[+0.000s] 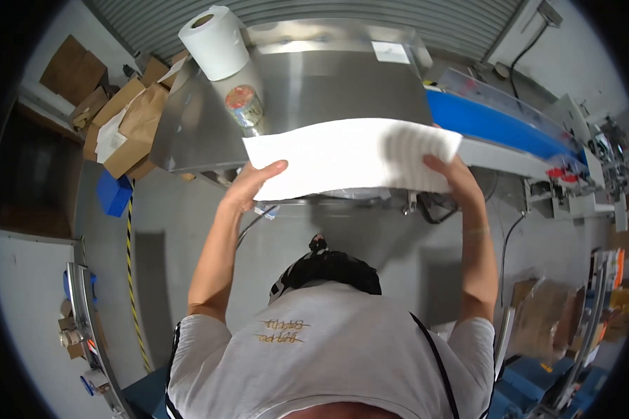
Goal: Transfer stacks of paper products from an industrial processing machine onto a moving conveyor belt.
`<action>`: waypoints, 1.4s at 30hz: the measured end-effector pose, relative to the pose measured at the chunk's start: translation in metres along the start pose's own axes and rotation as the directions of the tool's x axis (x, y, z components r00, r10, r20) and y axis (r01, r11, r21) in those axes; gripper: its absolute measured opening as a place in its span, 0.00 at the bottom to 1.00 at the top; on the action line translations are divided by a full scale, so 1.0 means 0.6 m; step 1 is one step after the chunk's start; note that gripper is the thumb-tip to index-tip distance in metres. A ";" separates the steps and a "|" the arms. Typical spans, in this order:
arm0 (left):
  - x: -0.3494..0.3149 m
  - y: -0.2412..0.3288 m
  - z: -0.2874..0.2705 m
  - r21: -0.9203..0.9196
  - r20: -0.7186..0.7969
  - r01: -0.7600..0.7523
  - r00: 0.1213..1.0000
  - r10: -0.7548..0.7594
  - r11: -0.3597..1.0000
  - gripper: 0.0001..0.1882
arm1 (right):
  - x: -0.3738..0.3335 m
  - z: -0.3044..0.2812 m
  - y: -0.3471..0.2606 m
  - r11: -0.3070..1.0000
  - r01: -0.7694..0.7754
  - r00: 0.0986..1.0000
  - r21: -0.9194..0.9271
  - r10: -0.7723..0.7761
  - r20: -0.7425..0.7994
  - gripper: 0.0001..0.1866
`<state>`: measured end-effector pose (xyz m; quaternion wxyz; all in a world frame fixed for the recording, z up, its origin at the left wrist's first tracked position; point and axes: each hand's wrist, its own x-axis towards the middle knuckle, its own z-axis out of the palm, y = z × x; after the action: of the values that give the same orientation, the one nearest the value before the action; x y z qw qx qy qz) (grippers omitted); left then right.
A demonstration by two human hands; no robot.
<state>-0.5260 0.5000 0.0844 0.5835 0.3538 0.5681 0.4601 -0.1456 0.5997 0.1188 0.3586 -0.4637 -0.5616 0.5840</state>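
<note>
A wide sheet of white paper towel [342, 157] is stretched between my two hands, in front of the near edge of the steel table. My left hand [250, 183] pinches its left end, with the thumb lying on top. At the other end, my right hand [451, 176] grips the sheet, also thumb up; the fingers underneath are hidden. The sheet bows slightly, and faint ripples show near its right side. Beyond it a large white paper roll [223, 49] stands on the table, and nearer sits a short see-through cylinder [244, 105] with a reddish top.
The steel table [335, 84] carries a white card [391, 52] at its far right. A blue conveyor belt [496, 122] adjoins on the right. Open cardboard boxes [136, 129] crowd the left side, above a blue bin [114, 193]. Cables hang below the table.
</note>
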 end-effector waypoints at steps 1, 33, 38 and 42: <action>0.022 0.018 -0.025 0.007 -0.006 0.008 1.000 -0.008 1.000 0.42 | 0.066 0.010 -0.014 0.994 -0.094 0.986 -0.055 0.100 0.130 0.31; 0.112 -0.031 0.476 -0.941 0.233 0.305 0.897 -0.375 0.145 0.33 | 0.582 0.393 -0.112 0.278 0.921 0.181 -0.273 0.315 0.932 0.38; 0.120 -0.052 0.524 -0.947 0.291 0.319 0.904 -0.313 0.038 0.31 | 0.510 0.413 -0.104 0.244 0.960 0.065 -0.139 0.288 0.955 0.40; 0.137 -0.060 0.543 -0.954 0.267 0.296 0.919 -0.291 0.058 0.33 | 0.540 0.368 -0.039 -0.045 0.987 -0.156 0.157 -0.553 0.818 0.31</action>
<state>-0.2049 0.6013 0.0571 0.7501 -0.2393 0.1816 0.5891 -0.4580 0.8353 0.0837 0.2508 0.2164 -0.9368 0.1122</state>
